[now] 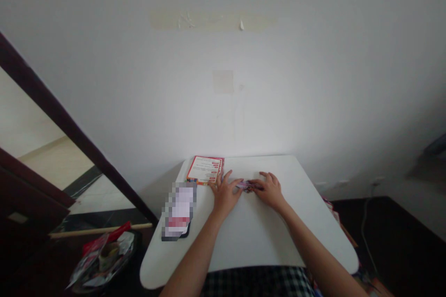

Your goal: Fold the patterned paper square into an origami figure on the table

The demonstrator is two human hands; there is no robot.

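Observation:
A small pink-and-purple flat item [248,186] lies on the white table [258,236] between my hands; its exact kind is too small to tell. My right hand [270,190] presses its fingers over the item's right end. My left hand [225,195] rests on the table with its thumb reaching the item's left end. Just beyond my left fingers lies a red-bordered printed card [205,170], and they touch or nearly touch its corner. Left of that hand sits a phone [179,211] with a pixelated screen.
The rounded table stands against a white wall [223,102] with tape marks. On the floor at lower left lies a crumpled plastic bag [102,260] with red parts. A dark door frame [66,120] runs along the left, and a cable [364,227] hangs at right.

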